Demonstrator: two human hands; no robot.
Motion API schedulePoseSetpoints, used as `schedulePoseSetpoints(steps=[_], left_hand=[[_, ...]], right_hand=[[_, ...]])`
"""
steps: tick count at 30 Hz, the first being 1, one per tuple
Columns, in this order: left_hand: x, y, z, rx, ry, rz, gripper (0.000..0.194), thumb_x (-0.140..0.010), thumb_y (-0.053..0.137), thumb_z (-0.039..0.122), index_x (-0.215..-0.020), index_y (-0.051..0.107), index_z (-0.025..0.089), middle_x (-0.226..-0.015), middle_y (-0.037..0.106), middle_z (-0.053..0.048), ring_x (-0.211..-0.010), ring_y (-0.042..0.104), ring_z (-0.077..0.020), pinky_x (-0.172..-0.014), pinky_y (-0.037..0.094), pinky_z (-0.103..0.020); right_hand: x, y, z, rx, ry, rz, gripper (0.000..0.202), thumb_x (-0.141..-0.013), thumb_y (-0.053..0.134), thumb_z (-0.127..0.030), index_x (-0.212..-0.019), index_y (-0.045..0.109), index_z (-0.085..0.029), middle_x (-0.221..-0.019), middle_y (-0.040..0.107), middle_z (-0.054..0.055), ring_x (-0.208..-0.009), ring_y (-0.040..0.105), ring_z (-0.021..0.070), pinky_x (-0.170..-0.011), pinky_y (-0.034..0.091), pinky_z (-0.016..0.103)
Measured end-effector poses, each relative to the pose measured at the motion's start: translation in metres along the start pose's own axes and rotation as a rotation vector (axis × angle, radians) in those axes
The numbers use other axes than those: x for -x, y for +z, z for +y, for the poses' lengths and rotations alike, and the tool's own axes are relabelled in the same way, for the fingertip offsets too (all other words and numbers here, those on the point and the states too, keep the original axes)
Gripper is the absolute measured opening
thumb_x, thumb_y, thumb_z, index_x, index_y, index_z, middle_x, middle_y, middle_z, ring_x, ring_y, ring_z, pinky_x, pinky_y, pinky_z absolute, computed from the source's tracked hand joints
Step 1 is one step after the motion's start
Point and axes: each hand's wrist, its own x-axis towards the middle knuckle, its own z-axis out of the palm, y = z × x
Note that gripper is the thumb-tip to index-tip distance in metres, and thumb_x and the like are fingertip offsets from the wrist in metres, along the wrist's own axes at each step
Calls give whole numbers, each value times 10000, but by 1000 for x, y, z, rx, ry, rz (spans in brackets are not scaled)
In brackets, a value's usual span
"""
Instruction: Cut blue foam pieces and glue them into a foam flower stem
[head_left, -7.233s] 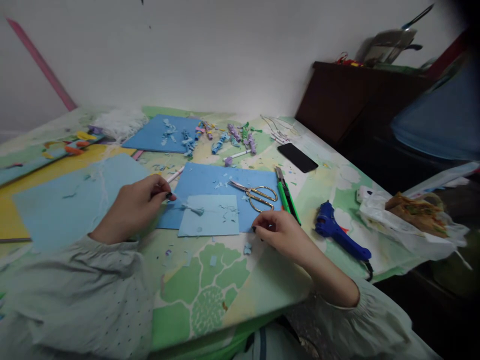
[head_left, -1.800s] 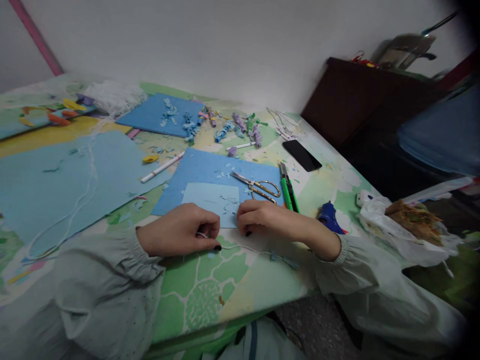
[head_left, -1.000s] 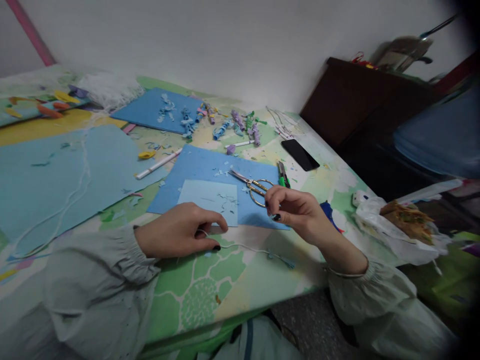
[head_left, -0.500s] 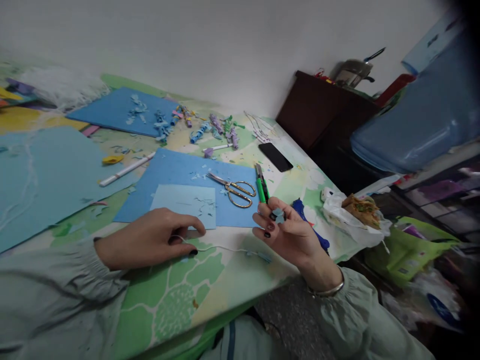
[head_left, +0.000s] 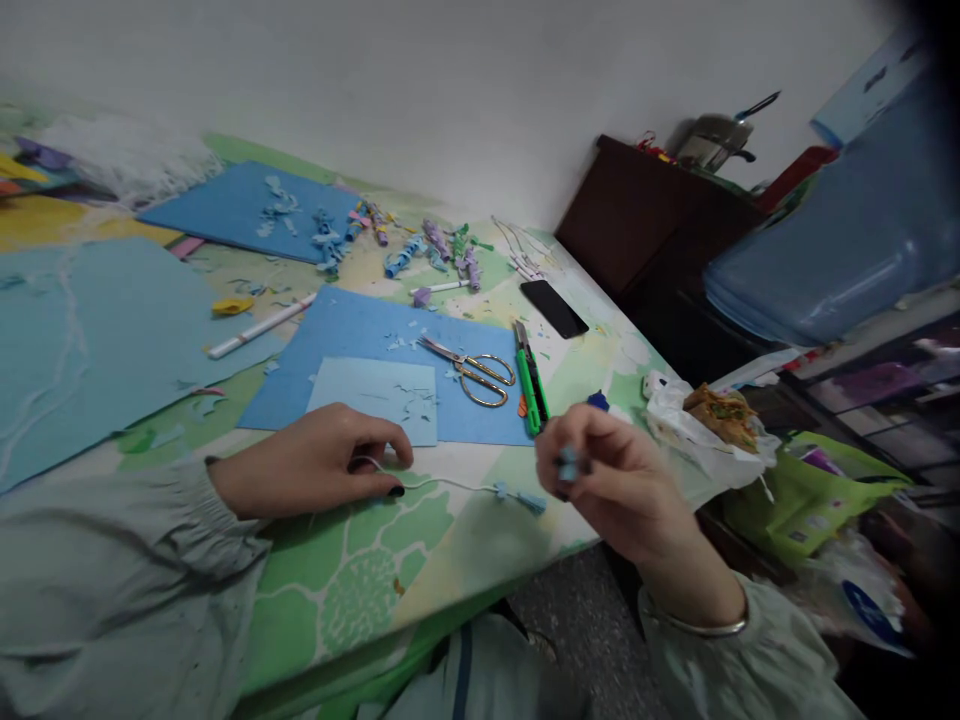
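Note:
My left hand (head_left: 322,462) rests near the table's front edge, thumb and fingers curled round a white string (head_left: 454,483). From there the string runs right across the cloth to a small light-blue tassel (head_left: 531,503). Raised over the table edge, my right hand (head_left: 619,480) pinches a small light-blue cut piece (head_left: 570,463); motion blurs its outline. Just beyond the left hand lies a light-blue foam sheet (head_left: 360,385) with slits and scraps, on top of a larger blue sheet (head_left: 330,315). Gold-handled scissors (head_left: 480,378) lie partly spread on the larger sheet.
A green utility knife (head_left: 531,390) with its blade out lies beyond my right hand. Farther back are a black phone (head_left: 555,308), white sticks, and several rolled paper pieces (head_left: 405,257). Bagged food (head_left: 720,420) sits at the right edge; a large blue sheet (head_left: 112,330) covers the left.
My right hand has moved slightly right and down with the light-blue piece, turning its fingers inward and uncovering the knife handle. The left hand stays at the string.

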Motion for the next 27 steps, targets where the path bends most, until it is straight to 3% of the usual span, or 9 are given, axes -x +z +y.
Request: schedulePoseSetpoints(steps=[5,10,27], left_hand=[[-1,-1,0,-14,-8,-21,166,-743,563,301,-657,601,165,-538,513,34,-500,436,-87,-469,300,-178],[0,-3,4,-27,-41,-48,174,-747,553,304,-644,568,164,-541,488,40,-509,415,-87,-477,289,-184],[-1,-3,2,-67,-29,-52,145,-743,554,282,-650,567,171,-555,511,42,-518,434,-89,-488,299,-188]], right_hand=[[-16,9,32,483,187,-109,60,-751,598,-205,-767,575,-151,-671,520,-11,-585,434,90,-526,327,218],[-26,10,36,799,239,-129,78,-736,540,-113,-757,610,-141,-629,533,-22,-564,440,80,-505,317,196],[-29,10,40,788,303,-93,100,-706,564,-102,-745,653,-126,-603,548,-15,-544,444,77,-492,333,192]])
